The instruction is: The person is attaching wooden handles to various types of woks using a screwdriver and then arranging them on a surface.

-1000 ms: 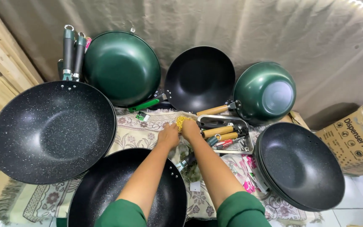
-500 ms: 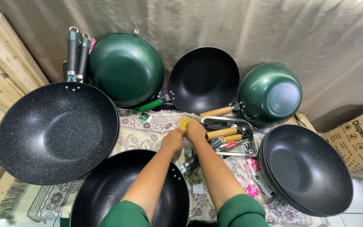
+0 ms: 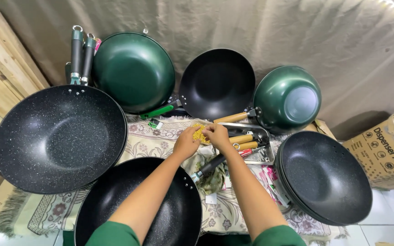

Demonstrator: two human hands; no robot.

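Observation:
My left hand and my right hand meet over the middle of the patterned cloth. Together they pinch a small yellow mesh-like piece. Just right of my hands lies a metal tray with wooden handles and small tools. Under my forearms sits a black wok, its dark handle pointing toward the tray.
Woks ring the cloth: a large speckled black one at left, a green one and a black one leaning on the back curtain, an upturned green one, another black one at right. Wooden pallet left, cardboard box right.
My hands stay together on the yellow piece, barely shifting. The view has tilted slightly, so everything sits a little lower in the picture.

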